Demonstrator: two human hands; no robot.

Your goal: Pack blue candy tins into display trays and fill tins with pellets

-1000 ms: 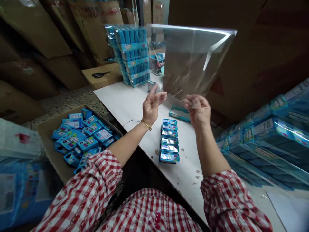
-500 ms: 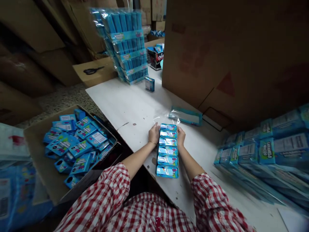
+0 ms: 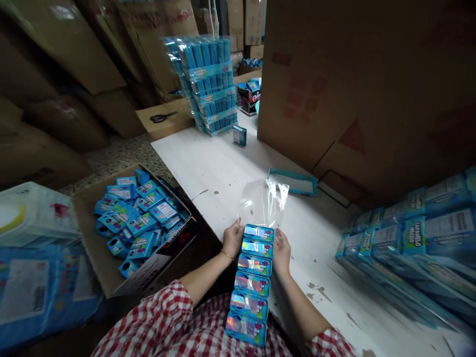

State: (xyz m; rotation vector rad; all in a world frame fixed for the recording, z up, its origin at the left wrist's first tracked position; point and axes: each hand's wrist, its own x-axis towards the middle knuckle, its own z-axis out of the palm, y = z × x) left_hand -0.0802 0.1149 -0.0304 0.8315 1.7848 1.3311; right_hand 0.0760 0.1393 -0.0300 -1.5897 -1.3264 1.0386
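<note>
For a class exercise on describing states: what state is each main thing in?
Row of six shiny blue packs: aligned side by side.
Clear plastic bag: loose beyond the row's far end.
Left hand: closed on the bag.
Right hand: closed on the bag.
Brown cardboard box: open, piled with blue boxes.
Small blue carton: standing.
Black scissors: lying down, blades unclear.
Tall clear-wrapped blue stack: standing.
Teal-edged rectangular piece: lying flat.
White table: patchily worn.

Dark scissors (image 3: 159,118) flat on a cardboard box (image 3: 173,130); to the right, a large carton (image 3: 320,69) with a red triangle (image 3: 353,136); far left, a pale tub (image 3: 42,220); behind, brown cartons (image 3: 85,49), speckled floor (image 3: 119,152).
</note>
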